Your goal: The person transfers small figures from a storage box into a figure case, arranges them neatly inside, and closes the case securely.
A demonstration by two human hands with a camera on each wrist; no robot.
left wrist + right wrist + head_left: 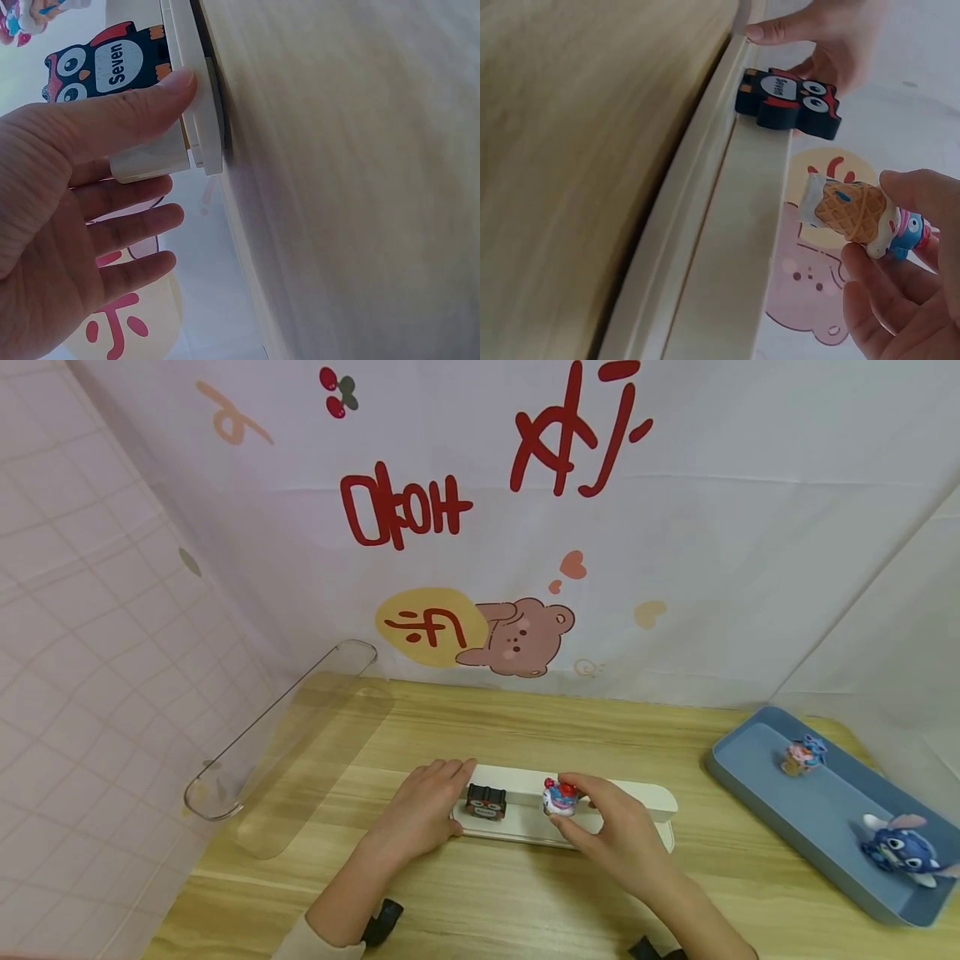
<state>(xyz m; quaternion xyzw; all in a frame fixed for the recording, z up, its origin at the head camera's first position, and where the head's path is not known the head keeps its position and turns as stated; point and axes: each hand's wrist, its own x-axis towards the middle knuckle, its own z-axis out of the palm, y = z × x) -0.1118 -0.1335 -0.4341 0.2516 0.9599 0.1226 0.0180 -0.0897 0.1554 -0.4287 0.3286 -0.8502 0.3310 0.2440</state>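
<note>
Head view: my right hand (619,833) pinches the toy cone (558,799) over the stand (525,820)! My left hand (426,807) grips the stand's end.

Soft, even light is filling the head view; the wrist views are looking dimmer, the flat, tan wood-grained tabletop (360,150) blurring.

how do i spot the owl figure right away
On the wooden table sits a long white stand. Near its left end, beside the left hand, is the dark owl figure; its belly reads "Seven", unlike the waffle-cone figure in the right hand.
</note>
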